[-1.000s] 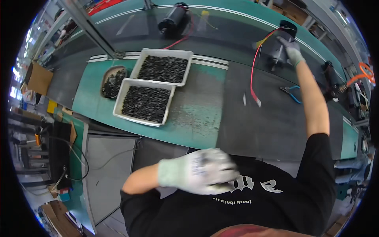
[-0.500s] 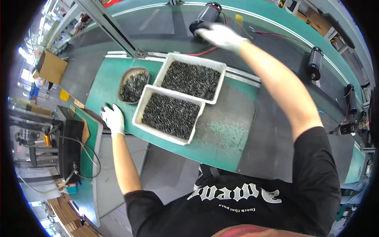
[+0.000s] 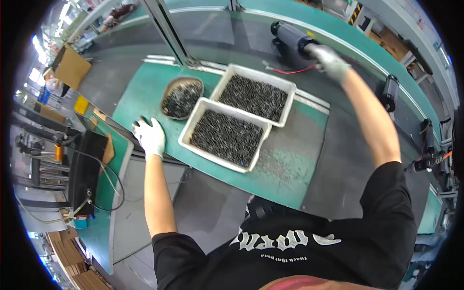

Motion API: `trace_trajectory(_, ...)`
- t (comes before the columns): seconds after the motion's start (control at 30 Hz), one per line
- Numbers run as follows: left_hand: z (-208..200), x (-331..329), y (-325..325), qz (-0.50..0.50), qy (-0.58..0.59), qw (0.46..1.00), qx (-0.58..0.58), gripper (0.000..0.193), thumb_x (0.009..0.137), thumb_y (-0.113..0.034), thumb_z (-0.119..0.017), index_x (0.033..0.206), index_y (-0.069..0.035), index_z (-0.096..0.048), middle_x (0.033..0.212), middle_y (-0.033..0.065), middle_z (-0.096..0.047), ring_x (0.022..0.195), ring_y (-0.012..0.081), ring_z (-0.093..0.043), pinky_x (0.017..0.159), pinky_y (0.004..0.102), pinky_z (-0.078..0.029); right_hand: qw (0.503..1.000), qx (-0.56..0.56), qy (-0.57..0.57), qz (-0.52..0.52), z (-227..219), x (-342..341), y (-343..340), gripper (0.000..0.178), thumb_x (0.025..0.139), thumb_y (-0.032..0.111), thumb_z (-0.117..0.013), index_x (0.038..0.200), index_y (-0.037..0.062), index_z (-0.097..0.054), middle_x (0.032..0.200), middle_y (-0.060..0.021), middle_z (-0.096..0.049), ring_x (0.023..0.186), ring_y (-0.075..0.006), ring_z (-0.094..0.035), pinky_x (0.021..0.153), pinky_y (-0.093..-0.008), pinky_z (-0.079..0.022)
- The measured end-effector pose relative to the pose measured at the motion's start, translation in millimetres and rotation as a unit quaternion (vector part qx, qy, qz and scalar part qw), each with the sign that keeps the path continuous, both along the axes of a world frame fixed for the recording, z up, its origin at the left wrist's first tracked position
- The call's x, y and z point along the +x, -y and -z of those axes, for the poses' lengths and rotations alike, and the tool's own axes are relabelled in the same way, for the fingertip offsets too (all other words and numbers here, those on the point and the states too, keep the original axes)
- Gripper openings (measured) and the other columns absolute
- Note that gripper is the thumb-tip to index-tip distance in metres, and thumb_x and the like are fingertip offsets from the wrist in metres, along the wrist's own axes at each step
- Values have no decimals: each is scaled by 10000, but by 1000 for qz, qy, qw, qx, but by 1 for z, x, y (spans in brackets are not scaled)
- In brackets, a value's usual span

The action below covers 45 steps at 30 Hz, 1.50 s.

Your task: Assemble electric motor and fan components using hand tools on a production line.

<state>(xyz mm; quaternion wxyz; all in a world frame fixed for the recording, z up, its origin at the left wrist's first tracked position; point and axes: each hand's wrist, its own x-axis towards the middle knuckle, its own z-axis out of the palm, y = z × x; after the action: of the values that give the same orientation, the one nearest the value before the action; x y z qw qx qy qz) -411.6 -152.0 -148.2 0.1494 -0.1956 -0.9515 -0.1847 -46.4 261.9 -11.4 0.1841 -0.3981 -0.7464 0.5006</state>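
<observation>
My right hand (image 3: 331,64), in a white glove and somewhat blurred, is closed at the near right end of a black cylindrical motor (image 3: 293,37) on the dark conveyor belt. A red wire (image 3: 295,72) trails on the belt beside it. My left hand (image 3: 151,136), also gloved, lies with fingers spread at the near left edge of the green board (image 3: 130,104). Closest to it is a small rounded tray (image 3: 166,91) of dark small parts. Two white rectangular trays (image 3: 181,140) (image 3: 291,99), full of small black parts, stand to its right, partly overlapping.
Another black cylindrical motor (image 3: 391,92) lies further right on the belt, and a power screwdriver (image 3: 427,162) is at the far right. A metal post (image 3: 166,31) rises behind the board. Black equipment with cables (image 3: 89,169) stands at the left beside a cardboard box (image 3: 70,67).
The motor has turned, and its near end now points right. My right hand has moved from its left end to its right end. The whole view has shifted slightly.
</observation>
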Motion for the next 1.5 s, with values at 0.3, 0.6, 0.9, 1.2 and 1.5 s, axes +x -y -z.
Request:
trace_trajectory(0.3, -85, -19, 45, 84, 22, 996, -23, 502, 951, -345, -548, 1275, 37, -586, 1257, 286, -604, 1194, 398, -572, 1027, 429, -432, 990, -63, 113, 65, -9, 191, 186, 315, 905, 234, -578, 648, 146, -417, 592, 85, -358, 507, -27, -317, 459, -244, -233)
trace_trajectory(0.6, -122, 197, -157, 496, -82, 862, -72, 349, 904, -288, -618, 1147, -40, -643, 1080, 172, -690, 1026, 369, -653, 914, 436, -510, 951, -261, -50, 157, 52, 218, 271, 220, 964, 200, -564, 796, 59, -576, 650, 30, -526, 570, -55, -437, 542, -241, -361)
trace_trajectory(0.9, -75, 164, -215, 504, -115, 838, -174, 302, 878, -217, -658, 1109, -27, -626, 1041, 228, -672, 976, 398, -654, 849, 463, -533, 874, 138, -154, 441, 6, 386, 240, 386, 1013, 301, -542, 1197, -35, -585, 1028, -115, -669, 893, -148, -636, 815, -275, -496)
trace_trajectory(1.2, -79, 162, -204, 475, -124, 827, -273, 298, 926, -161, -582, 1167, 8, -537, 1058, 254, -645, 1015, 410, -629, 871, 475, -515, 717, 484, -126, 485, 20, 463, 102, 625, 827, 6, -766, 1372, 34, -462, 1220, -83, -580, 1100, -177, -579, 1039, -331, -447)
trace_trajectory(1.5, -143, 240, -165, 471, 255, 844, 15, 198, 963, -164, -564, 1075, -2, -584, 922, 138, -677, 794, 213, -669, 714, 328, -538, 919, 148, -214, 296, -10, 450, 108, 394, 923, 113, -605, 1290, -5, -523, 1113, -114, -644, 918, -174, -626, 880, -336, -506)
